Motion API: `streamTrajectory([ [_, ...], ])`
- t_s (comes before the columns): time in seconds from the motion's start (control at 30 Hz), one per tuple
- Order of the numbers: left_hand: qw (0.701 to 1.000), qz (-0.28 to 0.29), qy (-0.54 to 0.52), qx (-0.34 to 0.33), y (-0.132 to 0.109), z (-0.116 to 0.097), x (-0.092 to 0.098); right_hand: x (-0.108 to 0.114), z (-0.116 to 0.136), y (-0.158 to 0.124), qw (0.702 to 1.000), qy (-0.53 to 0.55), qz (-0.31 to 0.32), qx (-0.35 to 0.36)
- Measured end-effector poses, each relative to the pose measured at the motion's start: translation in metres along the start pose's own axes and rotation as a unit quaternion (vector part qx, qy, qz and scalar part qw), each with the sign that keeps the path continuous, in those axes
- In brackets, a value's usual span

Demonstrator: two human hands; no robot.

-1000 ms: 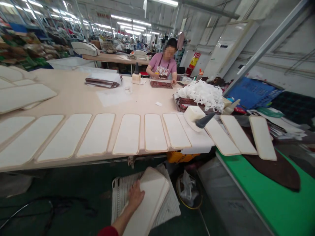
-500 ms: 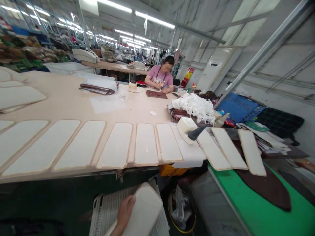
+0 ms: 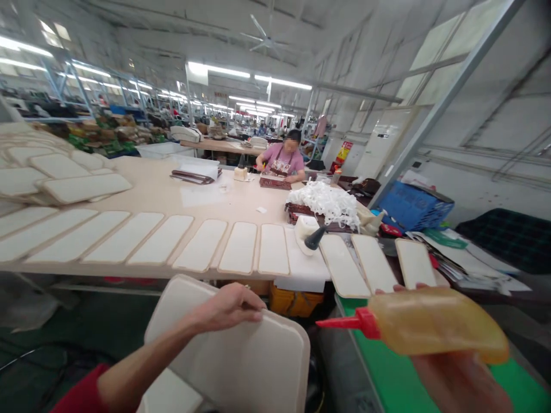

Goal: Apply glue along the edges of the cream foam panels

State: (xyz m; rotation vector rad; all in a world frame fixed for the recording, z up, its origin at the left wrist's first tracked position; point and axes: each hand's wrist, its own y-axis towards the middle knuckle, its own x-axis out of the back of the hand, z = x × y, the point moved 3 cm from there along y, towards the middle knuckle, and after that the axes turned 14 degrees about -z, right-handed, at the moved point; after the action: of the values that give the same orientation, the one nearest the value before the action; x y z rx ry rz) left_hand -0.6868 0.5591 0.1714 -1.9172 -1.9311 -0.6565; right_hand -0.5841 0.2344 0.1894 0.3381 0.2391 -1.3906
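Left hand on a pale panel, right hand gripping a glue bottle, in front of the long table.

The left hand [image 3: 230, 304] curls its fingers over the top edge of a pale panel [image 3: 241, 361], holding it tilted up just below the near edge of the table [image 3: 172, 198]. The right hand [image 3: 460, 381], mostly hidden, grasps an amber glue bottle [image 3: 434, 324] lying sideways, its red nozzle [image 3: 348, 323] pointing toward the panel, over a green mat [image 3: 387, 378] beside the table. A row of similar panels [image 3: 241, 246] lines the table's near edge; more are stacked at its left end. At the far side sits a person in a pink shirt [image 3: 286, 160], near a heap of white strips [image 3: 322, 201].
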Motion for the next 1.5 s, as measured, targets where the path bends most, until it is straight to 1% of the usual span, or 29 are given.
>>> streamTrajectory([
  [0.03,1.000,0.017,0.011,-0.010,0.002,-0.017,-0.001,-0.001,0.013,0.004,1.000,0.007,0.000,0.005],
  [0.1,0.998,0.049,0.020,-0.023,0.005,-0.045,-0.002,-0.006,0.034,0.007,1.000,0.016,0.007,0.013],
  [0.2,0.994,0.102,0.003,-0.039,0.011,-0.073,-0.002,-0.011,0.052,0.007,0.999,0.027,0.033,0.014],
  [0.27,0.989,0.138,-0.007,-0.045,0.016,-0.088,-0.002,-0.010,0.056,0.008,0.998,0.039,0.050,0.006],
  [0.4,0.978,0.201,0.002,-0.060,0.025,-0.113,-0.001,-0.008,0.059,0.012,0.989,0.066,0.133,-0.016],
  [0.47,0.970,0.236,-0.004,-0.062,0.027,-0.125,-0.001,-0.012,0.059,0.012,0.983,0.075,0.163,-0.029],
  [0.53,0.961,0.271,-0.017,-0.055,0.027,-0.134,-0.001,-0.021,0.060,0.009,0.981,0.078,0.176,-0.034],
  [0.6,0.955,0.292,-0.026,-0.047,0.027,-0.138,-0.002,-0.033,0.062,0.003,0.979,0.077,0.187,-0.039],
  [0.73,0.946,0.317,-0.036,-0.048,0.026,-0.141,-0.004,-0.055,0.067,-0.013,0.986,0.075,0.136,-0.057],
  [0.83,0.936,0.342,-0.059,-0.056,0.022,-0.141,-0.005,-0.070,0.072,-0.025,0.986,0.082,0.133,-0.058],
  [0.93,0.927,0.362,-0.078,-0.059,0.018,-0.141,-0.006,-0.080,0.074,-0.034,0.987,0.083,0.122,-0.065],
  [1.0,0.923,0.371,-0.086,-0.055,0.015,-0.142,-0.007,-0.082,0.072,-0.039,0.987,0.083,0.121,-0.069],
  [1.17,0.920,0.379,-0.090,-0.031,0.011,-0.142,-0.010,-0.082,0.069,-0.044,0.984,0.084,0.143,-0.065],
  [1.3,0.920,0.382,-0.081,-0.031,0.007,-0.142,-0.010,-0.080,0.069,-0.047,0.984,0.091,0.133,-0.076],
  [1.4,0.924,0.372,-0.080,-0.038,0.005,-0.142,-0.009,-0.080,0.070,-0.051,0.984,0.100,0.118,-0.086],
  [1.5,0.924,0.369,-0.089,-0.036,0.003,-0.140,-0.008,-0.081,0.072,-0.055,0.985,0.098,0.112,-0.083],
])
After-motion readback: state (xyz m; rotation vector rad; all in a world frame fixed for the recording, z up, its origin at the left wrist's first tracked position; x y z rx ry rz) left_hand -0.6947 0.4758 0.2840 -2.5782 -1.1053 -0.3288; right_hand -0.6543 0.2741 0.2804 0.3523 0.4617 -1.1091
